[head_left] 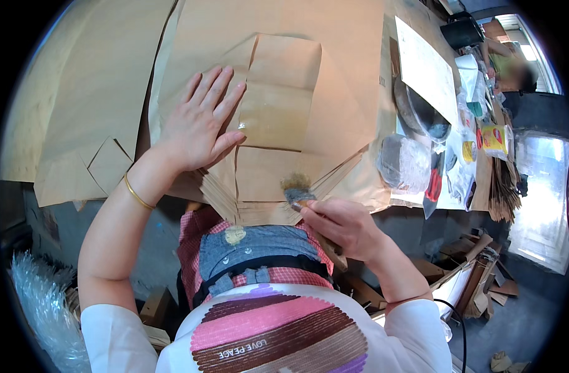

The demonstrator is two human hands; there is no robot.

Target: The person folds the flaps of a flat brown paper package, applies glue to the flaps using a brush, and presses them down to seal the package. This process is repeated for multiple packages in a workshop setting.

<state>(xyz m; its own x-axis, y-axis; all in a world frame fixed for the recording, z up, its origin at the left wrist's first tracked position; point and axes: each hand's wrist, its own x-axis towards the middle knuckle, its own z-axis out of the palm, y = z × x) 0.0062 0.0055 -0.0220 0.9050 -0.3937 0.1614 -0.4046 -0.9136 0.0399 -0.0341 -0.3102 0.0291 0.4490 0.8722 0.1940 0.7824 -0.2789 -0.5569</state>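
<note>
My left hand (pixel 207 121) lies flat on a brown kraft paper piece, fingers spread, beside the left edge of its folded flap. A shiny wet patch (pixel 278 118) covers part of that flap (pixel 287 56). In my right hand (pixel 343 227) is a brush (pixel 295 188), gripped by its handle near the table's front edge. Its bristles look wet and yellowish, and they hover over or touch the paper's lower right part; I cannot tell which. Below, the fanned edges of several stacked paper layers (pixel 219 198) show at the table's front.
More kraft sheets (pixel 98 81) spread to the left. On the right are a dark round basin (pixel 409 102) partly under a white sheet (pixel 424 68), a clear plastic container (pixel 404 163), a red-handled tool (pixel 434 185) and a yellow tub (pixel 496 141). Another person (pixel 505 65) is at the far right.
</note>
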